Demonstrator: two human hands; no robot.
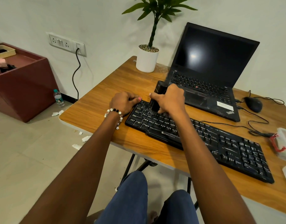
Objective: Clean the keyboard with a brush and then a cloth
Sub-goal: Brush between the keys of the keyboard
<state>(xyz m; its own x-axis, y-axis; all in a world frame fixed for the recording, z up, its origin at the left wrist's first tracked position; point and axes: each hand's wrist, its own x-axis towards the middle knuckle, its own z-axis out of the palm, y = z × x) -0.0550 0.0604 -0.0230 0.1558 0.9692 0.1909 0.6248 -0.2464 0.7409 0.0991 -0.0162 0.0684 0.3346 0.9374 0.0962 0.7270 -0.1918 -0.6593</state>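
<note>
Nearest, two bare forearms reach out over blue-trousered knees to a wooden table [97,109]. On it lies a black keyboard [220,143], set slantwise from the middle of the table toward the right front edge, its keys streaked and speckled with pale dust. The left hand [123,102], a bead bracelet [114,113] at its wrist, has its fingers curled down on the keyboard's far left corner. Just beside it the right hand [169,99] is wrapped tight round a black brush [156,101], held nearly upright with its bristles down on the upper left keys. At the table's right edge sits a clear plastic box [284,143] with a red clasp; what it holds cannot be made out. Further back stand an open black laptop [212,62], a mouse [253,104] and a white pot [147,62] filled with pebbles and a green plant.
</note>
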